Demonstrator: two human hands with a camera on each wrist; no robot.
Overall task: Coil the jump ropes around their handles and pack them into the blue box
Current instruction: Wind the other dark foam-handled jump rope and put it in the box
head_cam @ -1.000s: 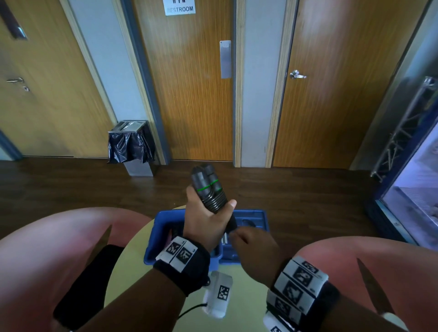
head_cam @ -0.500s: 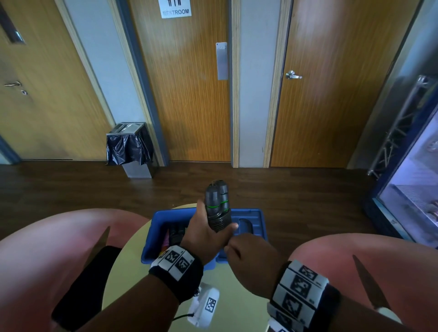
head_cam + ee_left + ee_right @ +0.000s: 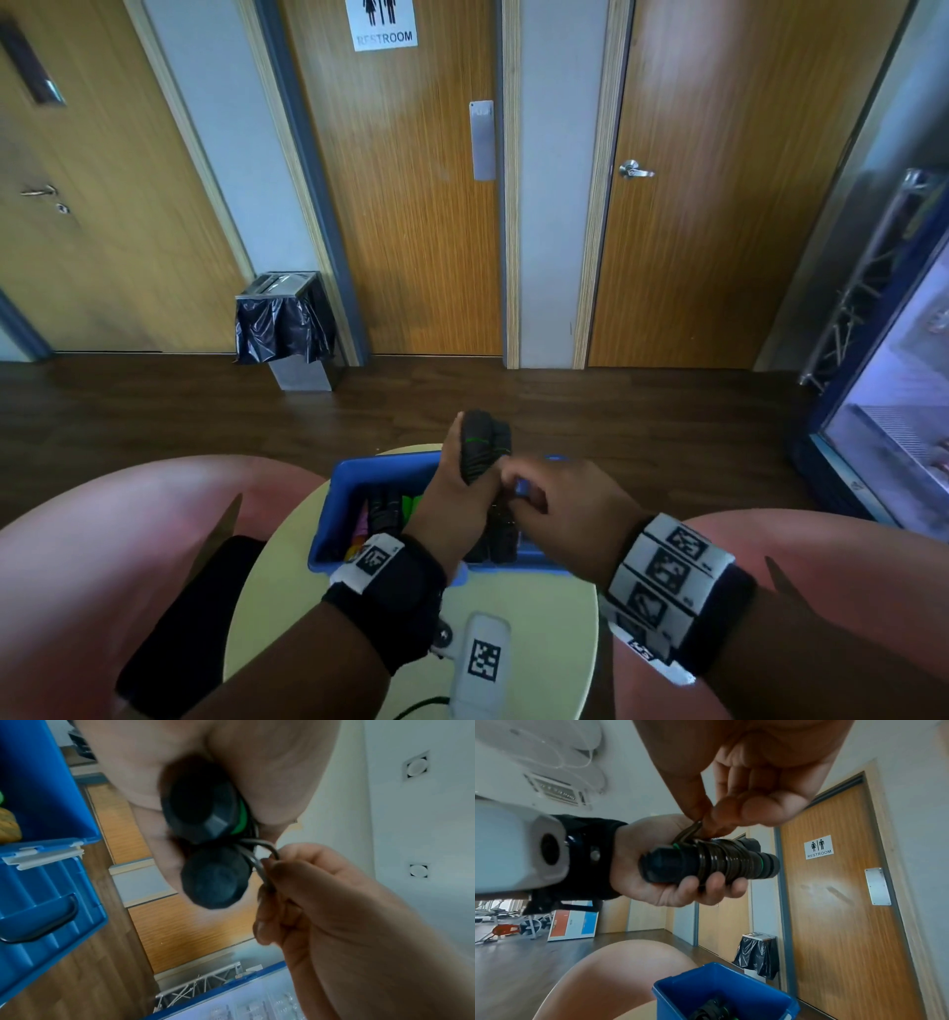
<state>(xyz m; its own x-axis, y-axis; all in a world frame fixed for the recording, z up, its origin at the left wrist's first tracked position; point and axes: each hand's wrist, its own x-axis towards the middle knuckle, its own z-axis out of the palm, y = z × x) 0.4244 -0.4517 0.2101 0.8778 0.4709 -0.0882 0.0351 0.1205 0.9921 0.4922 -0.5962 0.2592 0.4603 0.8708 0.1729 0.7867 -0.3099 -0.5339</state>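
Your left hand (image 3: 457,506) is wrapped around the two black jump rope handles (image 3: 709,860), held side by side with the rope coiled round them, just above the blue box (image 3: 354,475). Your right hand (image 3: 560,506), just beside the handles, pinches the loose loop of rope (image 3: 262,853) between thumb and fingertips. More coiled ropes (image 3: 382,509) lie inside the blue box, which sits on the round table (image 3: 539,642).

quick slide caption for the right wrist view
Left hand holds coiled jump rope handles; right hand pinches the rope end above the blue box.
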